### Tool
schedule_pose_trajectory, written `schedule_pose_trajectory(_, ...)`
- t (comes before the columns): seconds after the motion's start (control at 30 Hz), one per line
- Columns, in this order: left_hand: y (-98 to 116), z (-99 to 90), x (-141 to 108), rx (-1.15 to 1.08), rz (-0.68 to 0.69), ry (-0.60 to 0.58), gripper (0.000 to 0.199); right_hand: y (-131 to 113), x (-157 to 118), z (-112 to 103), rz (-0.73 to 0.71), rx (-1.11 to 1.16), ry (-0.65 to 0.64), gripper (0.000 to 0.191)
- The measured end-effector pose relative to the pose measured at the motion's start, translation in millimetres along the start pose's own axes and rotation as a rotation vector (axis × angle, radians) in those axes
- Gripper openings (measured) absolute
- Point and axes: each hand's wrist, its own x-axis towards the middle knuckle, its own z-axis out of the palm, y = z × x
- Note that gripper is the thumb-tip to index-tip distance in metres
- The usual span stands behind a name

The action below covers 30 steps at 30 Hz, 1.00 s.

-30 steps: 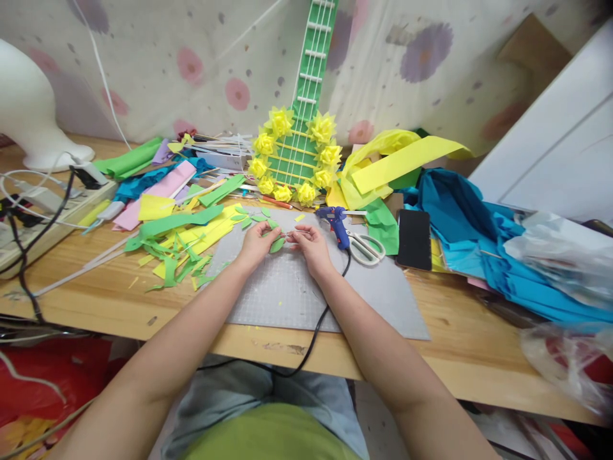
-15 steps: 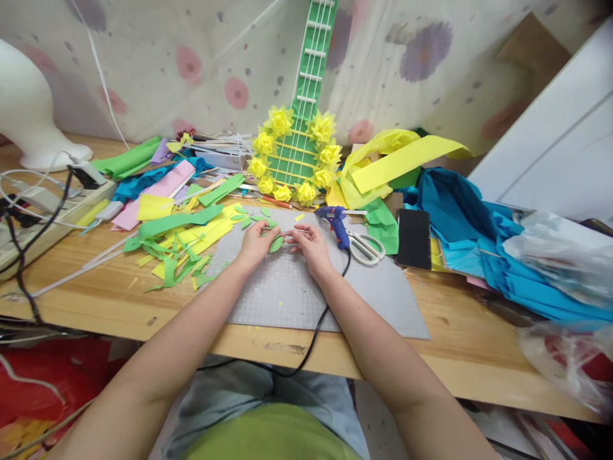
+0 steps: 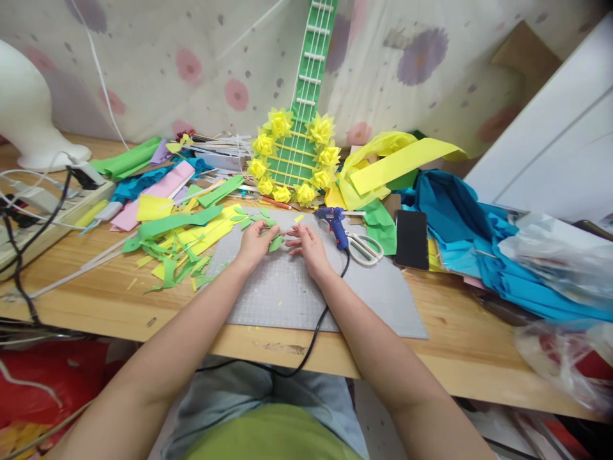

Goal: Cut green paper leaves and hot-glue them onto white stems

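My left hand (image 3: 255, 245) is closed in a pinch on a sprig of green paper leaves (image 3: 276, 243), one leaf pointing down toward the mat. Just right of it, my right hand (image 3: 309, 250) has its thumb and forefinger close together, the other fingers fanned. A thin strand seems to run between the two hands; what the right fingertips pinch is too small to make out. Both hands are over a grey cutting mat (image 3: 287, 294). Loose green paper leaves (image 3: 246, 222) lie beyond my left hand. A blue glue gun (image 3: 338, 231) rests right of my right hand.
White-handled scissors (image 3: 366, 249) and a black phone (image 3: 412, 239) lie to the right. A green paper guitar (image 3: 299, 150) edged with yellow paper flowers stands behind. Green scraps (image 3: 175, 262) cover the left, blue paper (image 3: 445, 204) the right. The black cord (image 3: 318, 322) crosses the mat.
The fingers of my right hand have spread a little and shifted slightly. My left hand still pinches the green leaves in nearly the same place.
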Motion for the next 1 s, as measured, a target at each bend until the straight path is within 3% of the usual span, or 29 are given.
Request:
schedule_pose_trajectory(0.27,-4.9,-0.4,1.3,0.023,0.037,-0.034,0.032,-1.8,-1.4,-2.5,0.012,0.012,-0.038,0.028)
schedule_pose_trajectory(0.53,-2.2,2.9,-0.8,0.016,-0.055,-0.009,0.035,-1.5,0.7,-4.3,0.029,0.038,0.040,0.030)
schedule_pose_trajectory(0.77,-7.0,-1.9,1.5,0.107,0.048,-0.044,0.042,-3.2,-0.4,-4.0,0.019,0.084,0.079,0.037)
schedule_pose_trajectory(1.0,-5.4,-0.4,-1.1,0.035,0.039,-0.056,0.040,-4.2,-2.5,-3.7,0.007,0.069,0.024,0.034)
